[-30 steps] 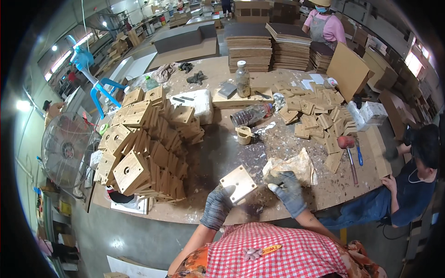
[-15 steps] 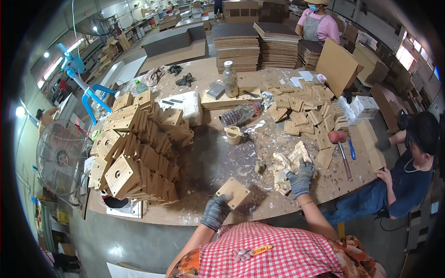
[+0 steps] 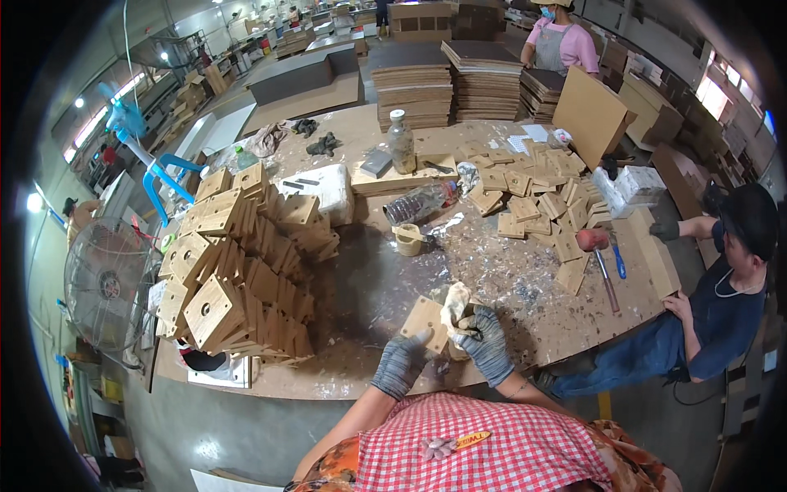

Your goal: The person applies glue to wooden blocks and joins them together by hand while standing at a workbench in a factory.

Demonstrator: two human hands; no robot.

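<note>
In grey gloves, both my hands meet over the near edge of the table. My left hand [image 3: 402, 361] grips a square wooden plate [image 3: 423, 320] with small holes, tilted up off the tabletop. My right hand [image 3: 487, 344] is closed round a bunched cream rag [image 3: 455, 305], which touches the plate's right edge. Part of the rag is hidden under my fingers. To the left stands a tall heap of similar wooden plates [image 3: 238, 271]. More plates [image 3: 533, 205] lie scattered at the right of the table.
A small tub [image 3: 408, 241], a plastic bottle lying down [image 3: 414, 207] and a glass jar [image 3: 402, 143] are beyond my hands. A red mallet [image 3: 594, 240] and a blue-handled tool [image 3: 618, 261] lie right. A co-worker [image 3: 738, 271] holds a board [image 3: 652, 254] at the right edge.
My right hand has lifted the rag off the table and brought it left to the plate. My left hand has moved slightly right with the plate.
</note>
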